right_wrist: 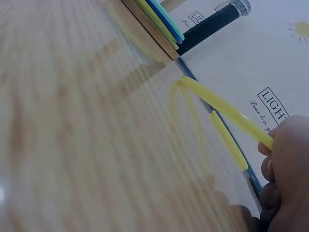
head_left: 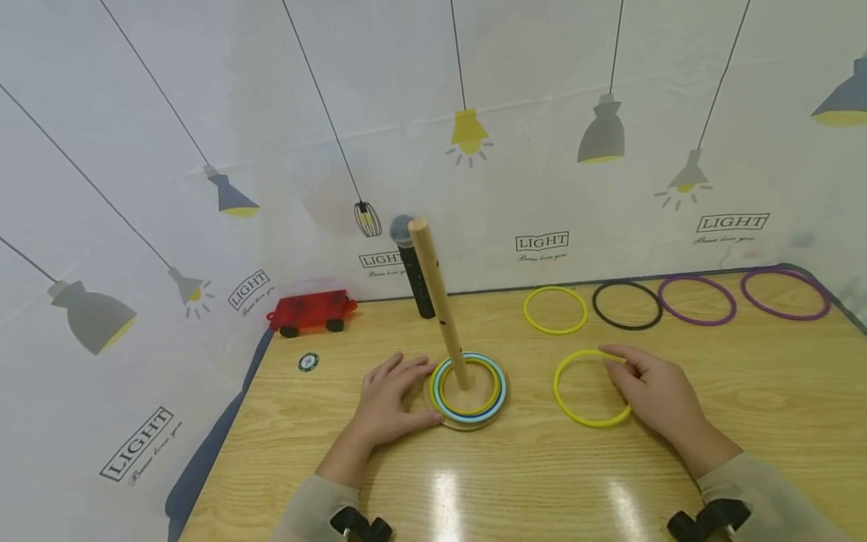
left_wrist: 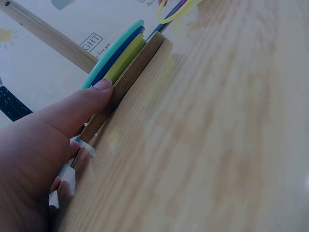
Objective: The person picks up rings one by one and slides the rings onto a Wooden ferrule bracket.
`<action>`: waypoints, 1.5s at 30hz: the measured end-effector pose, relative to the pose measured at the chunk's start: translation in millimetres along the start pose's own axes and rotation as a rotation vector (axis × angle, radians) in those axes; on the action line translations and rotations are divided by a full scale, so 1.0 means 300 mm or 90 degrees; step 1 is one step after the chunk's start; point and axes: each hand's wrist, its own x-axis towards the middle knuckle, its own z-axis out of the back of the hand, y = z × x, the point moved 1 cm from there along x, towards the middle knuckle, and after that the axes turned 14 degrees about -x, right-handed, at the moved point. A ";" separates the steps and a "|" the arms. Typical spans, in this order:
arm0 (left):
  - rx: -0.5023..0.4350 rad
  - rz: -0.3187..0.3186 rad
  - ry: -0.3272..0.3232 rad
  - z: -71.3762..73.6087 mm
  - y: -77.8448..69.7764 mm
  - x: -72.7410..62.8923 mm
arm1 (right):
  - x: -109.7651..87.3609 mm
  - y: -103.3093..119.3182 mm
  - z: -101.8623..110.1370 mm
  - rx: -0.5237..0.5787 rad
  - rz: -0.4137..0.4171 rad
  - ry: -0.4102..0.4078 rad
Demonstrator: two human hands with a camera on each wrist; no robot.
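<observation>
Right hand pinches a yellow ring right of the wooden peg stand; left hand, fingers extended, touches the stand's base. For sound control, hold that base steady and ring level.

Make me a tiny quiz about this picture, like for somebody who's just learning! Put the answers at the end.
1. True or false: the left hand is gripping the microphone.
2. What colour is the ring in the right hand? (a) black (b) yellow (c) purple
3. Fill in: in the back row, the black ring lies between a yellow one and a ____ ring.

Key:
1. False; it holds the wooden base.
2. b
3. Purple
</observation>
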 end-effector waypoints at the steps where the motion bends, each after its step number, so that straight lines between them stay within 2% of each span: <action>1: 0.000 0.001 0.001 0.000 0.000 0.000 | -0.001 0.002 0.001 0.007 -0.003 0.000; 17: -0.001 0.004 0.002 0.001 0.002 0.000 | -0.005 0.015 0.012 0.113 -0.080 0.021; 23: -0.003 0.004 0.003 0.004 -0.003 -0.002 | -0.004 0.024 0.017 0.131 -0.091 0.012; 30: -0.007 -0.001 0.004 0.001 -0.004 0.000 | -0.003 0.024 0.016 0.200 -0.110 0.017; 37: -0.007 0.002 0.002 0.003 -0.005 -0.002 | 0.000 0.056 0.026 0.240 -0.153 0.029; 45: -0.009 0.003 -0.002 0.003 -0.001 -0.002 | 0.001 0.113 0.035 0.272 -0.156 0.035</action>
